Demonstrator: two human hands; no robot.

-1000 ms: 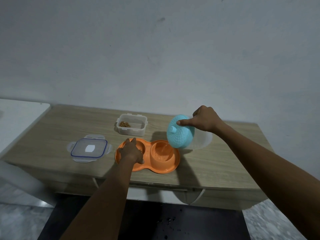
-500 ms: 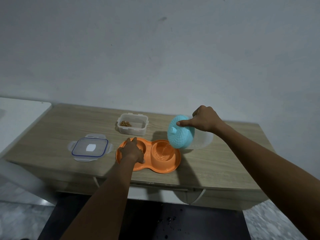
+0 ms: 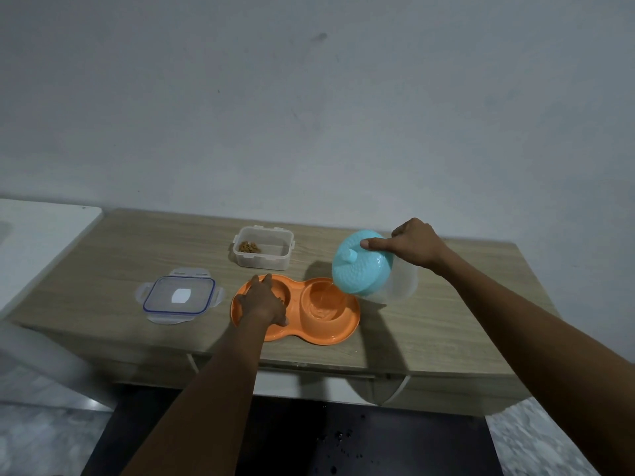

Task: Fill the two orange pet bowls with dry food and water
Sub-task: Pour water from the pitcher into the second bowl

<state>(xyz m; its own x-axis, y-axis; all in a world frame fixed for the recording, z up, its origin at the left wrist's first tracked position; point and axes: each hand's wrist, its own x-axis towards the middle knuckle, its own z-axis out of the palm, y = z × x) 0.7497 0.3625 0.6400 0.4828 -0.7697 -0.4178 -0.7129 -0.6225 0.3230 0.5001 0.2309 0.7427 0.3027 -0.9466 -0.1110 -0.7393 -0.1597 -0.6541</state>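
An orange double pet bowl (image 3: 340, 333) lies near the front edge of the wooden table. My left hand (image 3: 263, 302) rests flat over its left bowl, where a little dry food shows by my fingers. My right hand (image 3: 414, 247) holds a clear water jug with a turquoise lid (image 3: 360, 266), tipped on its side above the right bowl (image 3: 323, 300), index finger pressed on the lid. A thin stream of water runs from the lid's rim into that bowl, which holds some water.
An open clear food container (image 3: 263, 249) with a little kibble stands behind the bowls. Its blue-rimmed lid (image 3: 178, 295) lies to the left on the wooden table (image 3: 446, 324). A white surface (image 3: 37, 235) adjoins the table's left end.
The hands, jug and bowl hold nearly the same pose. Water keeps running into the right bowl.
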